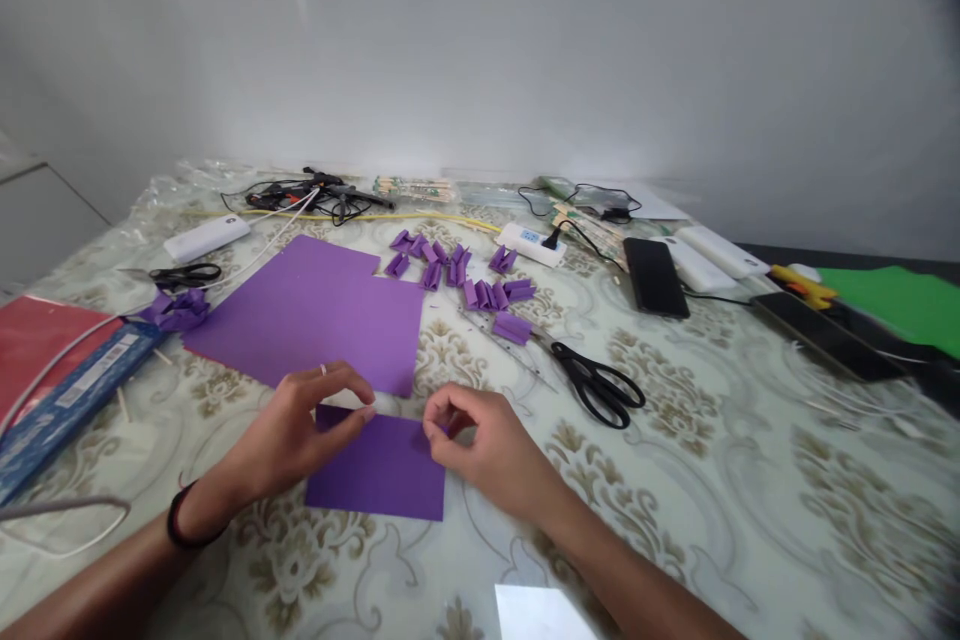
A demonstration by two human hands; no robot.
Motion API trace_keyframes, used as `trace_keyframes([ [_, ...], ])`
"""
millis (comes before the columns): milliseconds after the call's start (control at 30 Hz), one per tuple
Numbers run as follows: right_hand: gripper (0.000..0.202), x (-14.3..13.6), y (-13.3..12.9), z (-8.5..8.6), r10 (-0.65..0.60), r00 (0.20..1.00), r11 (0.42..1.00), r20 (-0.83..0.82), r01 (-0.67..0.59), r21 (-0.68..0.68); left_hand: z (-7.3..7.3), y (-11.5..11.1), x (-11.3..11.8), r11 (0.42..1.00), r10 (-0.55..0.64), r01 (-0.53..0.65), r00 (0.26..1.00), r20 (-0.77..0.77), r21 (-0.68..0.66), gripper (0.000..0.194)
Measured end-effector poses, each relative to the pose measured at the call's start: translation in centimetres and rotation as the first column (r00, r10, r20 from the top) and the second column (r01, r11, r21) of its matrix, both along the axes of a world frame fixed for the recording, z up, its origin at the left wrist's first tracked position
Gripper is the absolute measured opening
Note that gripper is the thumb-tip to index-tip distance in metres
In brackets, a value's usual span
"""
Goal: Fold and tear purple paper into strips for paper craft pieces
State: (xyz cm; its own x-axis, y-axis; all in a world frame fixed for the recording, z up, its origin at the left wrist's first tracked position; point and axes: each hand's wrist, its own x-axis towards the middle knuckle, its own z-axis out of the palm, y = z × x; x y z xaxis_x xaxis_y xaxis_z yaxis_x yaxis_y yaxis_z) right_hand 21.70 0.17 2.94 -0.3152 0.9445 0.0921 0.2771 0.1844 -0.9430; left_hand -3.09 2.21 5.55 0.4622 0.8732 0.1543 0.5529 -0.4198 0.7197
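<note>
A small dark purple sheet of paper (379, 480) lies in front of me on the patterned tablecloth. My left hand (319, 420) closes thumb and index finger at its far edge, left of the middle. At the far right corner of the same sheet, my right hand (480, 435) pinches the edge between thumb and fingertips. Just beyond both hands rests a larger purple sheet (315, 310) with a notched corner. Several small folded purple paper pieces (480, 295) sit in a group behind my right hand. Black-handled scissors (600, 385) lie to the right, their blades partly under a folded piece.
On the left are a second pair of scissors (184, 276), crumpled purple paper (180, 310), a blue box (82, 400) and red sheets (49, 345). A power strip (531, 245) and tangled cables (315, 195) lie at the back. Phones (655, 277) and green paper (900, 300) are right.
</note>
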Motion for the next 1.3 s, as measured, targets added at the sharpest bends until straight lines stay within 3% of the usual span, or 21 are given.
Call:
trace_keyframes([
  [200,0.012,-1.2,-1.1,-0.3,0.007,1.000,0.991,0.025,-0.010,0.135,-0.3,-1.1,1.2,0.972,-0.148,0.147,0.989,-0.008,0.182,0.014],
  [367,0.011,-1.5,-1.5,-0.5,0.021,0.999,0.977,0.028,-0.026,0.211,-0.8,-1.1,1.2,0.966,-0.183,0.183,0.983,-0.015,0.182,0.015],
  [500,0.013,-1.1,-1.3,-0.2,0.009,1.000,0.972,0.025,-0.015,0.234,-0.6,-0.8,0.8,0.982,-0.166,0.168,0.986,-0.027,0.088,0.016],
  [800,0.011,0.7,-0.3,0.9,-0.073,0.997,0.981,0.014,0.069,0.182,0.3,0.5,-0.6,0.987,-0.060,0.059,0.998,-0.006,-0.147,0.014],
  [1067,0.008,2.1,0.9,1.7,-0.188,0.981,0.979,-0.037,0.191,0.075,0.5,2.1,-2.2,0.986,-0.018,0.029,0.997,0.070,-0.163,0.011],
  [1300,0.014,2.8,1.7,1.0,-0.182,0.976,0.983,-0.118,0.177,-0.054,0.2,2.3,-2.3,0.968,0.034,0.017,0.980,0.197,-0.250,0.008],
])
